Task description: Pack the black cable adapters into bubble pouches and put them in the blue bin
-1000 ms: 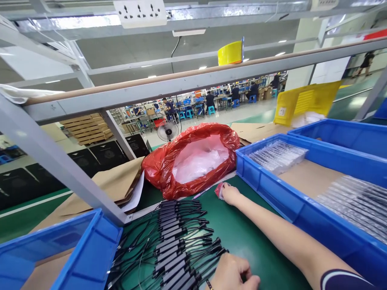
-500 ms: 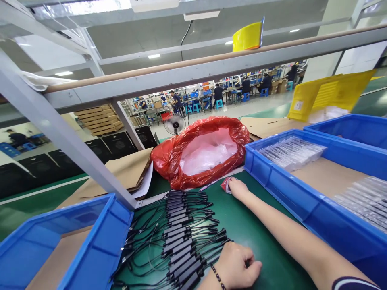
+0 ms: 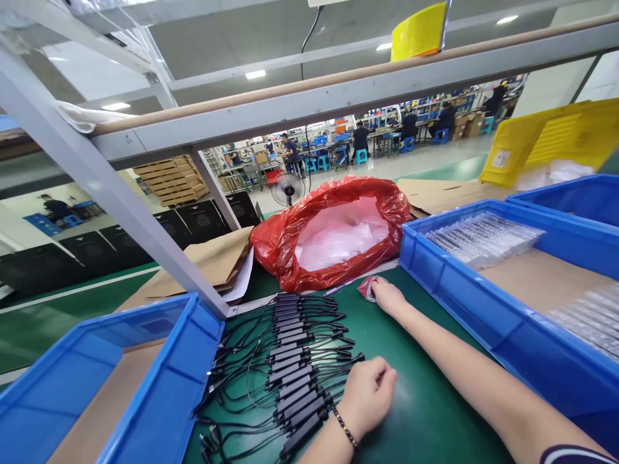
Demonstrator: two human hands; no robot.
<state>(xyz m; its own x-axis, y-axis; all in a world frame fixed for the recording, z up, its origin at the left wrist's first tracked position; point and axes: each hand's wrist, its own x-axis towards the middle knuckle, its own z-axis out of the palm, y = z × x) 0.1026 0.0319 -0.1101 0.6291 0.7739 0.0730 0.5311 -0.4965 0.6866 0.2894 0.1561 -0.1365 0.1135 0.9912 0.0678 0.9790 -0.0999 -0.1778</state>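
My left hand [image 3: 370, 394], with a beaded bracelet at the wrist, is curled closed over the green mat, and nothing shows in its fingers. It is just right of a row of black cables with slim box-shaped modules [image 3: 293, 372], near their right-hand ends. Farther forward, my right hand [image 3: 388, 298] pinches a small red-and-clear plastic piece [image 3: 368, 288] at the mat's surface; its exact kind is unclear. Behind that hand, a red plastic bag [image 3: 271, 248] gapes, with clear and white plastic inside. A thin pen-like stick [image 3: 337, 288] rests at the bag's foot.
At right stands a blue bin [image 3: 449, 303] with rows of clear-wrapped items; another blue bin [image 3: 186, 380] lined with cardboard is at left. A slanted metal post [image 3: 120, 206] and a crossbar [image 3: 290, 106] frame the bench. Brown cardboard [image 3: 220, 258] lies behind the left bin. People sit far off.
The view has shifted, so the surroundings sit farther right. My left hand has moved slightly forward and left, still closed. My right hand keeps hold of the red-and-clear piece.
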